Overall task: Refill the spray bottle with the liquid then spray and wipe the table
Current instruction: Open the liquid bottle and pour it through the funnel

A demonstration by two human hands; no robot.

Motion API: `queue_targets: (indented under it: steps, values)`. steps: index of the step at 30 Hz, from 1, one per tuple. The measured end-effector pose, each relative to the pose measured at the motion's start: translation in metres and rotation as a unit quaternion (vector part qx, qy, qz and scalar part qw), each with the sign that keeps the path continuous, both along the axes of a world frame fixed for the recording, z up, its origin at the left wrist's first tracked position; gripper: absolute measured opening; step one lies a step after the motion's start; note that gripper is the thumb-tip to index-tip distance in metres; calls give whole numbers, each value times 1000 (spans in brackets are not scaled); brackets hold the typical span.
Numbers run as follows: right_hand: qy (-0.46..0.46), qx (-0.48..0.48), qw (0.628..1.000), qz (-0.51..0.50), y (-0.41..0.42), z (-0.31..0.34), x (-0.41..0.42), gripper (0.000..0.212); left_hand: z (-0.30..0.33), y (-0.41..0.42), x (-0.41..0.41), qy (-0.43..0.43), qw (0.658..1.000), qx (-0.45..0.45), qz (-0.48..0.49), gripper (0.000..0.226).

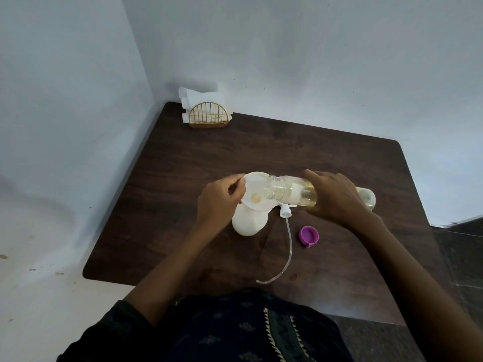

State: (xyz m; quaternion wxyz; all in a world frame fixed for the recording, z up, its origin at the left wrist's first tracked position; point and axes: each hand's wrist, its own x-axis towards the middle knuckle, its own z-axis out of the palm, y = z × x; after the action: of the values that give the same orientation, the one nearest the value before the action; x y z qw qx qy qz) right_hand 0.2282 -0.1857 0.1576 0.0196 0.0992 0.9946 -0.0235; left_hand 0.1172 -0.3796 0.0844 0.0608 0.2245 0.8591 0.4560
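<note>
My right hand (pixel 337 197) is wrapped around the clear refill bottle (pixel 290 190), holding it tipped almost flat with its open mouth over the white funnel (pixel 254 190). My left hand (pixel 219 197) pinches the funnel's left rim to steady it where it sits in the neck of the white spray bottle (pixel 249 223), which stands near the middle of the dark table (pixel 339 152).

The refill bottle looks like smooth thin plastic with yellowish liquid inside; I judge it light but slippery if wet, so a full grasp round the mid-body suits it. The spray bottle looks light and top-heavy with the funnel on it, so it could tip easily; holding the funnel rim, or better the neck, keeps it upright.

Just right of the spray bottle lies the detached spray head (pixel 285 209), its long clear tube (pixel 287 246) curving toward me. A purple cap (pixel 309 235) lies right of the tube. A napkin holder (pixel 207 114) stands at the far left corner, well apart. The tube and cap lie under my right forearm, where a careless sweep could knock them.
</note>
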Motion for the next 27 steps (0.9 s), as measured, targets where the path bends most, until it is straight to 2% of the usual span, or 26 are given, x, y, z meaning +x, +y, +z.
queue_targets:
  steps: [27]
  values:
    - [4,6,1000,5,-2,7,1,50,2,1,1,-1,1000,-9,2,27]
